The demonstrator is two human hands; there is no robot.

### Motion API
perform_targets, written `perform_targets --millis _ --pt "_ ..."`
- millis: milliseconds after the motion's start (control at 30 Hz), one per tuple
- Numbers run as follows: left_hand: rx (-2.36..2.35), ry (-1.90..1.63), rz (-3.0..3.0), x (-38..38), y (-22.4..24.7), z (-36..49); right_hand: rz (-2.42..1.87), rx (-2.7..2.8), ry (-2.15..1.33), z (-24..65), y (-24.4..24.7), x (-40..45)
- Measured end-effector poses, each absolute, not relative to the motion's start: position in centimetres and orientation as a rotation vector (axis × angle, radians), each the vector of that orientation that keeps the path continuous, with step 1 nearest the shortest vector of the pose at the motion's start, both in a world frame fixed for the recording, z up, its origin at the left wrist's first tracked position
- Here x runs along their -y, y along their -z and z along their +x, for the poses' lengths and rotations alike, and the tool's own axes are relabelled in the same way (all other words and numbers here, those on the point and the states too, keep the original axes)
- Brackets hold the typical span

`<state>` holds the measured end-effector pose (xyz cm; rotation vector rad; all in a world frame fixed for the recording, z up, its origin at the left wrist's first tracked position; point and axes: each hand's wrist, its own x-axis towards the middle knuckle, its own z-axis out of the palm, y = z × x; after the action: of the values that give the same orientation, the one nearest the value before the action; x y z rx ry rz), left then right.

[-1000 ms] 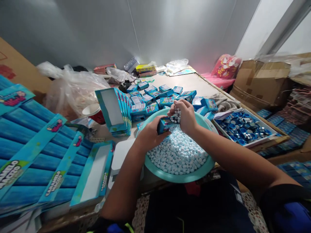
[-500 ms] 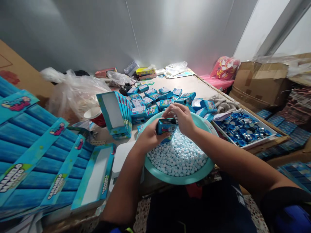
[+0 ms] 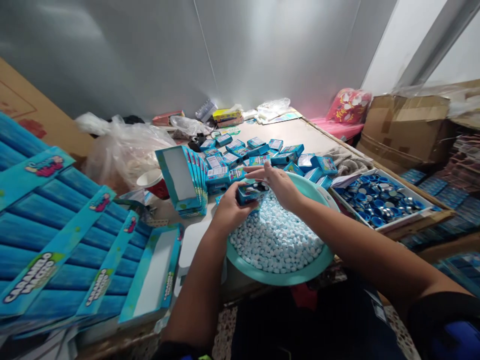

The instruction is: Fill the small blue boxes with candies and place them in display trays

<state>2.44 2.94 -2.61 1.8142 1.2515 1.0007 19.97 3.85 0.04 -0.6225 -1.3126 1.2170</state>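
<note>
So here's my bench right now. My left hand (image 3: 233, 207) is closed around a small blue box (image 3: 252, 194), fingers wrapped along its side, holding it tilted just above a big teal basin (image 3: 280, 276). One face of the box looks open, but it's too small to make out what's inside.

My right hand (image 3: 279, 182) is right beside it and mostly open, with the fingers (image 3: 258, 172) stretched out just past the box. I can't see anything in it, though from this angle I can't be totally sure. Both hands are over the basin's far side, and the basin is heaped with pale blue-and-white candies (image 3: 275, 240).

Around that, the table (image 3: 285, 131) is pretty packed. Past the basin there's a scattered bunch of loose blue boxes (image 3: 240, 160), and just left of those a row of boxes stands in an open carton (image 3: 182, 177). Off to my right, a white tray (image 3: 378, 200) is full of blue and silver caps, with a rumpled cloth (image 3: 348, 159) just behind it. On my left are big blue display cartons (image 3: 67, 250) labelled "Caramelo", plus a clear plastic bag (image 3: 127, 155) and a red-and-white cup (image 3: 152, 183). A cardboard box (image 3: 407, 130) sits beyond the table's right edge.
</note>
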Motion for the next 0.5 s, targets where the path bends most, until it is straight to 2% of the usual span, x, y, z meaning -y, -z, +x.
perform_targets --millis 367,500 --pt "-1.270 -1.039 1.782 -2.9 2.7 2.4 -0.566 1.190 -1.359 20.6 1.3 -5.2" --pt "-1.261 -1.040 1.706 -2.9 2.7 2.4 -0.760 1.207 -1.322 21.1 1.5 -5.4"
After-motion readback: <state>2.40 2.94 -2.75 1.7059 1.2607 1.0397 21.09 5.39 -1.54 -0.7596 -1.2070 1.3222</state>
